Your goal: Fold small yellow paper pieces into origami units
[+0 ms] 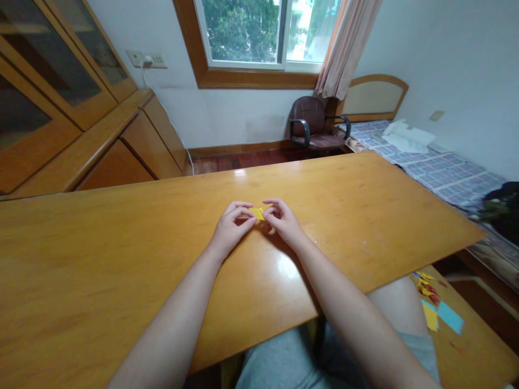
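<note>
1. Head camera view, far left: a glass-fronted wooden cabinet (91, 116) lines the wall, while a white cable (166, 113) drops from a wall socket (135, 58), presumably run there to stay off the table.

2. Left of centre, a person's left hand (232, 228) grasps a small piece of yellow paper (258, 214) by its left end, thumb on the near side and index finger on the far side. So light a pinch probably suits something this small and thin.

3. At centre, the yellow paper sits between the two hands over the wooden table (121, 259), right of the left fingertips and left of the right thumb. Whether it touches the tabletop cannot be told. Straight ahead is likely the spot both hands reach equally well.

4. Just right of centre, the right hand (284, 220) meets the paper's right end with its thumb, index finger raised on the far side. Whether another finger closes the grip from beneath is hidden.

5. Farther right, at the far wall, a brown armchair (310, 121) stands by a pink curtain (349, 46), beside a bed (441, 167) with a checked cover.

6. Near right, small coloured pieces (425, 285) lie heaped on a lower wooden surface (478, 346) beside the person's leg, a yellow sheet (431, 317) and a blue sheet (451, 317) on their near side, likely parked within the right arm's reach.
</note>
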The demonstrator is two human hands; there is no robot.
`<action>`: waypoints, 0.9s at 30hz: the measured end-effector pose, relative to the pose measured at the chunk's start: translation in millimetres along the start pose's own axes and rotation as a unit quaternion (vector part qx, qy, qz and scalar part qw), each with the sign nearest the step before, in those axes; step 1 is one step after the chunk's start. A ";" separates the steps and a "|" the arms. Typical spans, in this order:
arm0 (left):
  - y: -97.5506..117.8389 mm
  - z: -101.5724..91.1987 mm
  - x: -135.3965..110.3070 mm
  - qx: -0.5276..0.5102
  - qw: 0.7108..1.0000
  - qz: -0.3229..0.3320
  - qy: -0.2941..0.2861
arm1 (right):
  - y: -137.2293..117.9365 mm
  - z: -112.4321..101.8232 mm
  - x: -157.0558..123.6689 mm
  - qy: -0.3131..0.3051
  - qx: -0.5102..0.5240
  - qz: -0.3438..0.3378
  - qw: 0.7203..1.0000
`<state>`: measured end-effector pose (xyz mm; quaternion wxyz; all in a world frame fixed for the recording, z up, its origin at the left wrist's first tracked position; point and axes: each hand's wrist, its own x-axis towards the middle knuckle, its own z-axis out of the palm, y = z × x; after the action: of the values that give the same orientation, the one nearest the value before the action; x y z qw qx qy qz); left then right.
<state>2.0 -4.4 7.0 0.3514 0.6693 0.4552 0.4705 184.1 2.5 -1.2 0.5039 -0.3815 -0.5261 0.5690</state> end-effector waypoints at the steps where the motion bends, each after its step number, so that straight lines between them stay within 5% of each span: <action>1: -0.5 -0.1 0.2 0.000 1.000 -0.001 0.000 | 0.0 -0.1 0.1 0.000 0.002 0.001 1.000; 27: 1.3 1.8 0.0 -0.014 1.000 0.015 -0.023 | 1.2 -0.9 0.0 0.000 -0.007 0.001 1.000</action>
<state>4.1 -4.9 7.6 0.3639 0.6817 0.4305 0.4663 184.7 2.7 -2.5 0.5011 -0.3856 -0.5292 0.5659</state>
